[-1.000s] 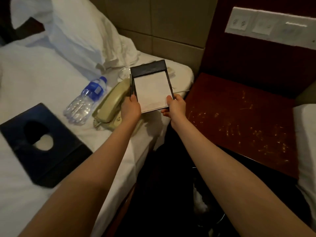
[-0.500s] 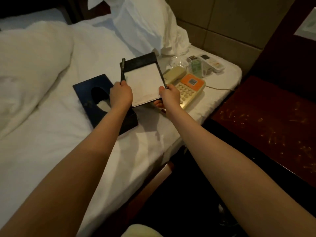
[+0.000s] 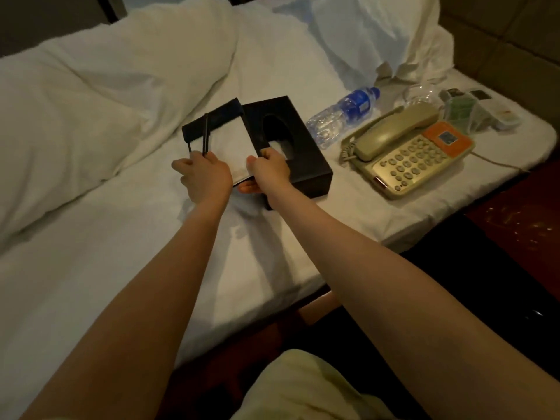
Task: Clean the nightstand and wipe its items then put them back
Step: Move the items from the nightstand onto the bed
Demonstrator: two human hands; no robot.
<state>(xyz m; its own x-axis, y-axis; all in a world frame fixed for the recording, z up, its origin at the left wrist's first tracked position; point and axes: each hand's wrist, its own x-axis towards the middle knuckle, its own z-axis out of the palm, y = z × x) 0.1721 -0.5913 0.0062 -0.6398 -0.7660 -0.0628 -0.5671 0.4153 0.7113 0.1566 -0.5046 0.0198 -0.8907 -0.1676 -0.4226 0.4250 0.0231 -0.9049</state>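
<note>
A black notepad holder [image 3: 225,140] with white paper and a dark pen along its left side is low over the white bed [image 3: 121,237]. My left hand [image 3: 206,174] grips its near left corner and my right hand [image 3: 266,172] grips its near right corner. It lies just left of a black tissue box [image 3: 298,153]. To the right on the bed lie a water bottle [image 3: 342,113], a beige telephone [image 3: 409,153], a glass [image 3: 418,93] and remote controls [image 3: 497,112]. A corner of the dark red nightstand [image 3: 521,219] shows at the right edge.
A rumpled duvet [image 3: 91,101] covers the bed's left half and a pillow [image 3: 378,34] lies at the head. The phone's cord [image 3: 497,163] trails off the bed's right edge. A pale cloth [image 3: 303,389] sits at the bottom of the view.
Both hands carried the notepad holder from beside the nightstand leftward over the bed and lowered it beside the tissue box. The view swung left, away from the nightstand.
</note>
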